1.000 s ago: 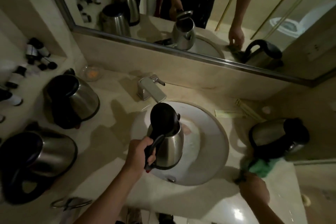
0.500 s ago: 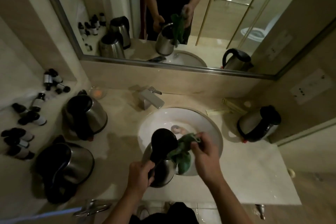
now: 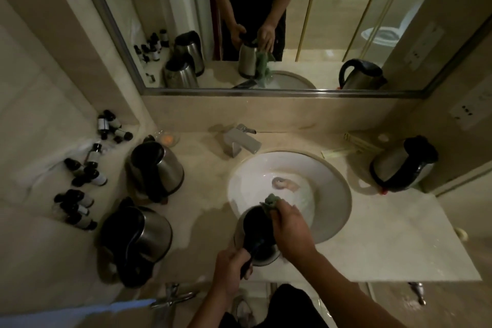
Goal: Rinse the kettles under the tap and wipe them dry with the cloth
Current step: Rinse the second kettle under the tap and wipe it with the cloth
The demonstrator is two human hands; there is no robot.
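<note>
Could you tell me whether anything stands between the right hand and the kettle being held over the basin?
Only the green cloth: the right hand presses it against the held kettle, as wiping requires. The left hand grips the handle directly. Nothing else visible intervenes.

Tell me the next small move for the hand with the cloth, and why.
Probably draw the green cloth down the steel kettle with the black lid. The right hand presses it only at the kettle's top edge, while the left hand grips the handle over the white basin.
</note>
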